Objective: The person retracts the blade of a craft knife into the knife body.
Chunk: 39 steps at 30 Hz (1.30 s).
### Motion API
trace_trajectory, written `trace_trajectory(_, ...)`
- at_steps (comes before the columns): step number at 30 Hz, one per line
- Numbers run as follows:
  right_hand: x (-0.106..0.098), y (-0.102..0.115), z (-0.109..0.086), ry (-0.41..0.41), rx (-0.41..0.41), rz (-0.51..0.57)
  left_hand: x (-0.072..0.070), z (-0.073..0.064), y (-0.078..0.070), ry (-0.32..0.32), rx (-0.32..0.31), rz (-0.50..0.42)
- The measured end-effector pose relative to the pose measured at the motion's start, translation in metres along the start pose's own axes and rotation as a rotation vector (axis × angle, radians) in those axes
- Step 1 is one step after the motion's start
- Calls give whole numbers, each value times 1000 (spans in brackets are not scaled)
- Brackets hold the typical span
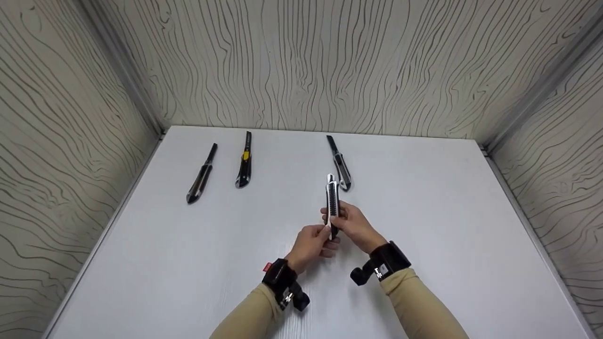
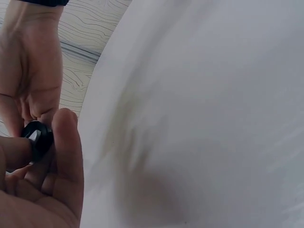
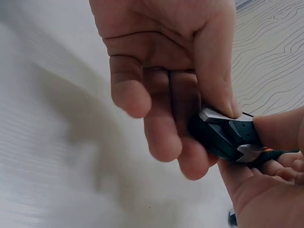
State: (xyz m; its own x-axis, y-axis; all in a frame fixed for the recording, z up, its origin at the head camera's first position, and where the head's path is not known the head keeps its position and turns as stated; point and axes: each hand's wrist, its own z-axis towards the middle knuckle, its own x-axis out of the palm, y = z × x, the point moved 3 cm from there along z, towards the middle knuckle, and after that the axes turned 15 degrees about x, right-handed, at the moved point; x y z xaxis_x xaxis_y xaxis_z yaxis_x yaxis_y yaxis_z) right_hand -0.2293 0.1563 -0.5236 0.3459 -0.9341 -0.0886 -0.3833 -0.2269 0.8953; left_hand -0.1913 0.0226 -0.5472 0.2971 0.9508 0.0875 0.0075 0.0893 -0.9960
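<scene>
Both hands hold one black and silver utility knife [image 1: 332,200] above the white table, its tip pointing away from the person. My left hand [image 1: 310,245] pinches the rear end between thumb and fingers. Higher up the handle, my right hand [image 1: 357,227] grips it, the thumb lying on its face. In the left wrist view only the dark butt of the knife [image 2: 38,137] shows between the fingers. From the right wrist, the knife's handle [image 3: 228,137] is seen held by the fingers and thumbs of both hands. A short silvery piece sticks out at the front.
Just beyond the held knife lies another grey and black utility knife [image 1: 342,165]. Farther left on the white table [image 1: 447,212] are a black knife with a yellow slider [image 1: 244,162] and a dark brown-black knife [image 1: 201,176]. Wood-patterned panels [image 1: 301,66] enclose the table.
</scene>
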Motion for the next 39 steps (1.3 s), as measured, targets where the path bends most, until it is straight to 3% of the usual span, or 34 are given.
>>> trace_trajectory(7, 0, 2, -2, -47, 11, -39, 0, -2, 0, 18, -2, -14)
trace_trajectory(16, -4, 7, -7, -196, 56, -156, 4, -3, 2, 46, -13, -83)
trace_trajectory(31, -10, 16, -22, -501, 19, -443, 17, -4, 2, 66, -24, -32)
trace_trajectory(39, -13, 13, -25, -564, 71, -510, 27, -4, 2, 102, -26, -13)
